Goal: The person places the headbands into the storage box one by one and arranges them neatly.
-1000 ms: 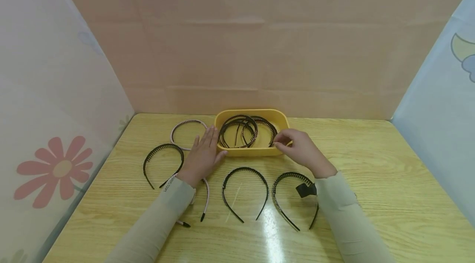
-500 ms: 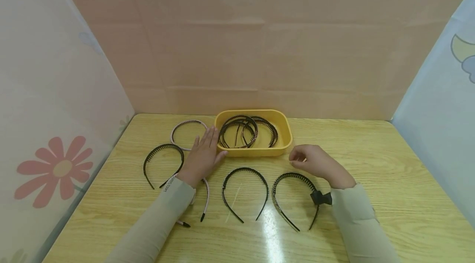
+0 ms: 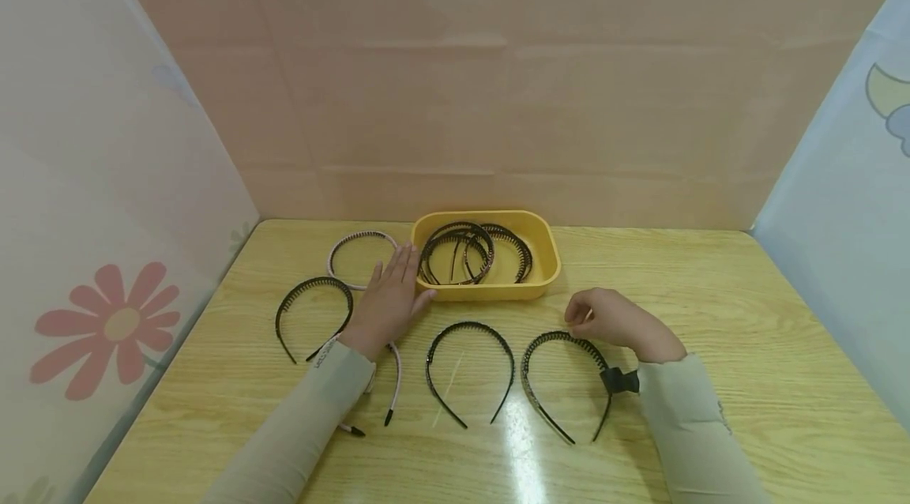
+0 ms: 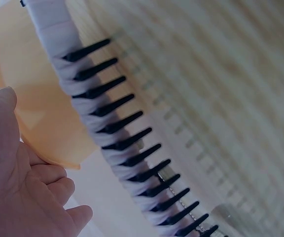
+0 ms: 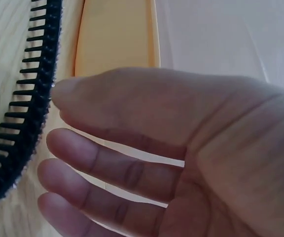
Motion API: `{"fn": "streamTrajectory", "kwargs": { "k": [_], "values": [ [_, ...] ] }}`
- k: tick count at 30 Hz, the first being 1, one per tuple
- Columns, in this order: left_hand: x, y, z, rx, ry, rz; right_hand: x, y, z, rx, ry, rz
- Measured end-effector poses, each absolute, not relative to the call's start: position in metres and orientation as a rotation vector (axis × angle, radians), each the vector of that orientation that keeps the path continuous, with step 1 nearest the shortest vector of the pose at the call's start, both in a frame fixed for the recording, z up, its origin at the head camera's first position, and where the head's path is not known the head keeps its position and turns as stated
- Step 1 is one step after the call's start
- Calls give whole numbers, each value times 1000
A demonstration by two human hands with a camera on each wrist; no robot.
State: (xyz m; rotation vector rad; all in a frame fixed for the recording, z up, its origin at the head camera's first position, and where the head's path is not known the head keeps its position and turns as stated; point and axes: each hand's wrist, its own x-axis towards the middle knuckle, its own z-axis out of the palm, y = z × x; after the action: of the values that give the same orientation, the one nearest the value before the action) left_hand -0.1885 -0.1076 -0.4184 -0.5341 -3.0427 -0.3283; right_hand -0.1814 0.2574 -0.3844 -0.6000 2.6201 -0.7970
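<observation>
My left hand (image 3: 387,302) lies with straight fingers against the left end of a yellow tray (image 3: 490,292); the left wrist view shows its fingers at the tray wall. Inside the tray are several dark toothed headbands (image 3: 458,229). At the right, my right hand (image 3: 614,322) hovers by the top of a black headband (image 3: 528,378) with a black bow (image 3: 620,380). In the right wrist view, the thumb tip meets or nearly meets the toothed band (image 5: 33,98), and the other fingers are loosely bent, holding nothing.
A thin black headband (image 3: 469,324) lies in the middle front. To the left are another black toothed headband (image 3: 313,280) and a pink one (image 3: 359,234). Beneath the left forearm a second pink headband (image 3: 398,381) is partly hidden. A beige wall (image 3: 498,93) stands behind the table.
My right hand has left the tray's right front corner and moved right and toward me, to the bow headband. Its bow is now uncovered. My left hand stays in place.
</observation>
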Motion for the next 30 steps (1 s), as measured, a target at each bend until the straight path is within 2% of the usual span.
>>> {"fn": "streamTrajectory", "kwargs": {
  "k": [30],
  "values": [
    [-189, -107, -418, -519, -3050, -330, -185, 263, -390, -639, 2603, -801]
  ]
}}
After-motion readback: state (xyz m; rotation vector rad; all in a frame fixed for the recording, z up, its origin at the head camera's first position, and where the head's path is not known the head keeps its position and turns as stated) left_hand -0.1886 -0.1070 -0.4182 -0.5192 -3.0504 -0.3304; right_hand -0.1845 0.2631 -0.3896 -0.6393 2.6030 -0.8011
